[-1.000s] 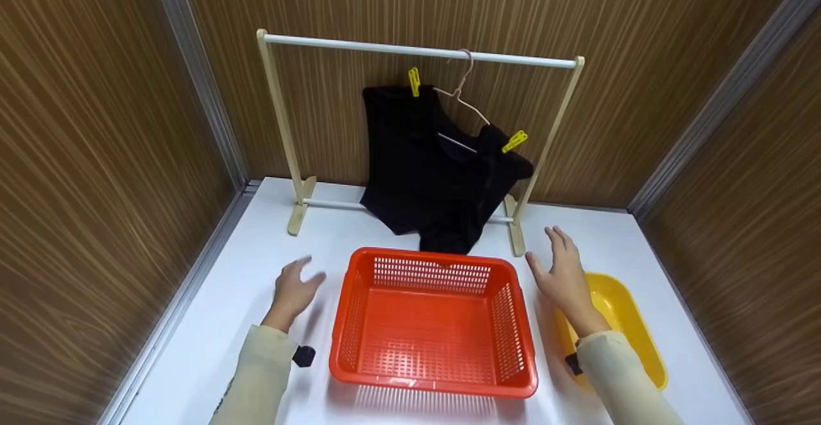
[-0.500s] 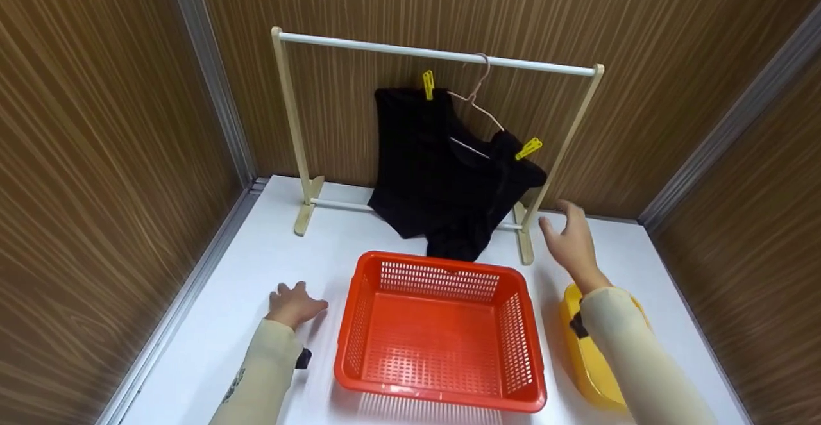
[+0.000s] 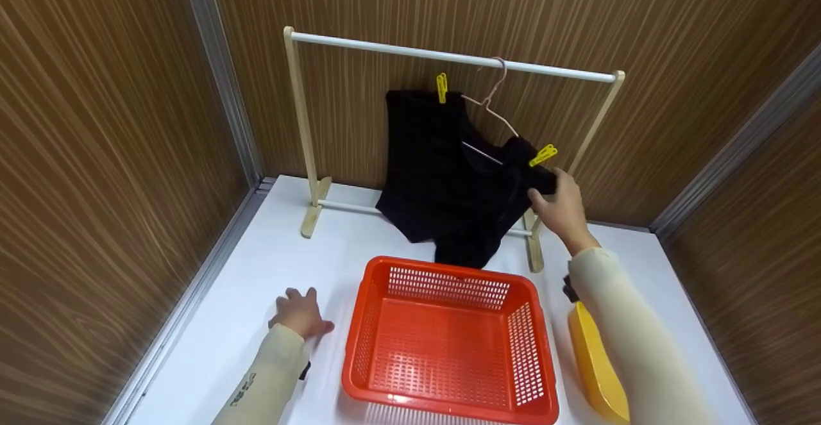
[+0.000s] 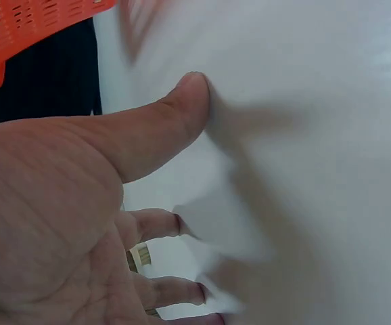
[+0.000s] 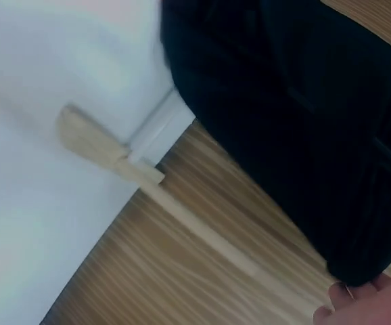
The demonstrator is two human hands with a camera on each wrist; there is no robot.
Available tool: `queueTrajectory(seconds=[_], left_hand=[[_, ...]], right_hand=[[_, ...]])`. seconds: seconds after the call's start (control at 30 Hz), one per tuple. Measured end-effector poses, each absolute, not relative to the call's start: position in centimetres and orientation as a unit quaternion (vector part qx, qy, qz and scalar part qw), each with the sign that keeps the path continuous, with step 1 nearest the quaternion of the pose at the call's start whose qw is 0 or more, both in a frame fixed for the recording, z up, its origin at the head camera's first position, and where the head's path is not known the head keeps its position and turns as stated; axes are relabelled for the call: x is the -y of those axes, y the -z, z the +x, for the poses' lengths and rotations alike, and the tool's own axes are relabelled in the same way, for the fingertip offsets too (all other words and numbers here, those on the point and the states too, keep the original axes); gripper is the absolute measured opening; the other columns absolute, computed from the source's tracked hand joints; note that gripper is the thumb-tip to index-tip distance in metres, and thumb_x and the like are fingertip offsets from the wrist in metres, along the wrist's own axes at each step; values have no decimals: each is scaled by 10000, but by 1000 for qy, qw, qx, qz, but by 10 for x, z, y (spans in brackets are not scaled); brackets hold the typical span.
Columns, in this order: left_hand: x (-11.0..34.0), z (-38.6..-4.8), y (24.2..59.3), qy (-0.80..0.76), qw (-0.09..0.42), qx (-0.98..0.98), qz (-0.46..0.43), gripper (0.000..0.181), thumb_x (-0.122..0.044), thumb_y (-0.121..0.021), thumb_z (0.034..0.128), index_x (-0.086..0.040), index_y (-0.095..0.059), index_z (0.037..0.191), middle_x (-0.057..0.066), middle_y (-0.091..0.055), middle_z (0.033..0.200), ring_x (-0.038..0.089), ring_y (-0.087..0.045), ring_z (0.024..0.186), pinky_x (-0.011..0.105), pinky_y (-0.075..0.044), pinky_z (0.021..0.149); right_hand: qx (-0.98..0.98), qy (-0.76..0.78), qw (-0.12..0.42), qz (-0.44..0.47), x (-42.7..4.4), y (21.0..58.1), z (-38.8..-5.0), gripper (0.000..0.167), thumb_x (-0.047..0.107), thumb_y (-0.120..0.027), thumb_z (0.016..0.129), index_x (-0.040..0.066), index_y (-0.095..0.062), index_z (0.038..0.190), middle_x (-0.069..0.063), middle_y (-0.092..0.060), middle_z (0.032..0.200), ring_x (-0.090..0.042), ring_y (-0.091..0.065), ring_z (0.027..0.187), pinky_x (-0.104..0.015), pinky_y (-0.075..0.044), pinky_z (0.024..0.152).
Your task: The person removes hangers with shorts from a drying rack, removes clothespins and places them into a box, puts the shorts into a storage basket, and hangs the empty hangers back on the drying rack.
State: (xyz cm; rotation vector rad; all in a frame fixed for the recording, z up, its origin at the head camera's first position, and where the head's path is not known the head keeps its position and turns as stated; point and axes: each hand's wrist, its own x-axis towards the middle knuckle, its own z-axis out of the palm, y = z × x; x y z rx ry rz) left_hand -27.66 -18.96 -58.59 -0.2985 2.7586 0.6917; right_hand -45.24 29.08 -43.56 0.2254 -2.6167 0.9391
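Note:
A black top hangs unevenly on a thin pinkish hanger, one shoulder lower than the other. Yellow clothespins are clipped at both shoulders. At the lower shoulder, my right hand has its thumb and fingers around the edge of the cloth, just below the right clothespin. In the right wrist view, curled fingertips meet the dark fabric, while most of this hand is cut off. My left hand holds nothing, fingers spread low over the white tabletop; whether they touch it is unclear.
A clothes rack with wooden legs and a white bar stands at the back. In front of it sits a red perforated basket. The yellow tray is partly hidden under my right forearm. Wood-grain walls enclose the table.
My right hand has moved forward and up from beside the yellow tray to the top's lower shoulder. The left hand has drawn back and dropped toward the table. The view has shifted slightly.

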Motion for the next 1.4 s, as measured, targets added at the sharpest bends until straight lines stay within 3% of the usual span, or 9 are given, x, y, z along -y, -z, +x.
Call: queueTrajectory(seconds=[0.27, 0.47, 0.67, 0.8, 1.0, 1.1, 1.27, 1.4], left_hand=[[181, -276, 584, -231, 145, -957, -103, 936, -330, -859, 839, -4, -368, 1566, 445, -247, 1541, 657, -310, 1372, 756, -449, 899], [174, -274, 590, -235, 137, -958, -95, 926, -314, -854, 842, 14, -369, 1558, 464, -222, 1541, 680, -285, 1374, 785, -423, 899], [175, -274, 593, -246, 139, -954, -96, 893, -310, -811, 879, 22, -347, 1566, 459, -176, 1562, 685, -206, 1410, 818, -353, 947], [179, -273, 598, -284, 95, -949, -97, 785, -313, -727, 933, 45, -380, 1539, 406, -321, 1524, 600, -329, 1389, 754, -348, 1024], [175, -273, 599, -387, -5, -919, -76, 593, -276, -658, 995, 6, -477, 1484, 271, -537, 1420, 470, -519, 1307, 632, -423, 1045], [171, -271, 593, -412, -12, -909, -67, 586, -362, -639, 1013, -52, -495, 1489, 221, -572, 1418, 426, -557, 1298, 618, -463, 1014], [162, -264, 581, -437, 27, -897, -63, 661, -573, -576, 1002, -176, -489, 1522, 123, -571, 1467, 372, -553, 1334, 635, -472, 1004], [151, -256, 577, -453, 34, -889, -52, 674, -567, -596, 994, -209, -453, 1546, 101, -560, 1484, 369, -563, 1329, 619, -484, 1002]], right_hand=[[929, -311, 195, 44, -273, 427, -465, 553, 313, -624, 1027, -61, -472, 1404, -287, -532, 1409, -464, -488, 1322, -585, -292, 1141], [918, -332, 217, 26, -278, 433, -465, 325, 201, -532, 1081, -64, -616, 1249, -270, -620, 1228, -430, -578, 1180, -556, -390, 1059], [904, -363, 220, 60, -280, 438, -461, 291, 158, -488, 1095, -63, -612, 1240, -263, -626, 1225, -398, -588, 1133, -544, -420, 1022], [895, -381, 221, 72, -275, 436, -457, 262, 148, -491, 1088, -51, -622, 1197, -242, -642, 1187, -363, -586, 1062, -524, -430, 980], [864, -389, 313, 68, -273, 438, -451, 203, 100, -565, 1050, -61, -684, 1084, -239, -684, 1096, -388, -626, 1016, -516, -447, 946], [850, -389, 350, 57, -272, 440, -449, 176, 76, -601, 1028, -70, -695, 1056, -244, -692, 1069, -408, -631, 1010, -519, -448, 944], [839, -398, 368, 46, -270, 441, -446, 171, 74, -610, 1021, -73, -693, 1043, -243, -690, 1042, -406, -619, 982, -524, -442, 923], [827, -409, 385, 34, -269, 439, -441, 179, 85, -620, 1018, -73, -697, 1053, -243, -689, 1043, -407, -615, 989, -527, -439, 924]])
